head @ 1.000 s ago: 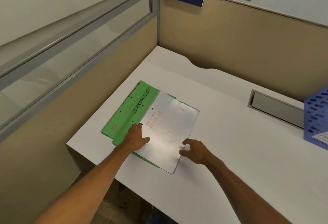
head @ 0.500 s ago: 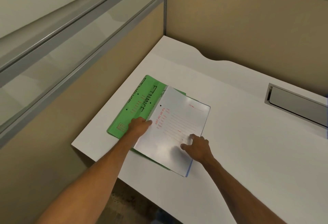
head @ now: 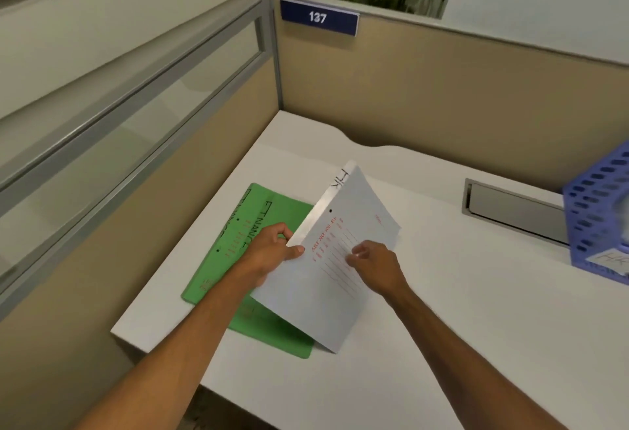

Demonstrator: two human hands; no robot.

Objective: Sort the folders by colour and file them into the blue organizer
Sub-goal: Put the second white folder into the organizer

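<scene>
Folders mid-sort: white folder [head: 335, 259] tilted up off green folder [head: 258, 259], left hand [head: 272, 252] pinching its edge, right hand [head: 374, 266] curled against its face; next, probably carry to organizer [head: 599, 211] far right on surface [head: 459, 310].

Navy plate [head: 319, 17] on the partition's top edge: "137", white numerals
Green folder [head: 238, 245], cover: handwritten "FINANCE" in black, partly hidden; the smaller red print is too small to read
White folder [head: 335, 259], spine strip: handwritten "HR"; cover form in red, mostly illegible
Blue organizer [head: 600, 211], paper label: "HR", faint
</scene>
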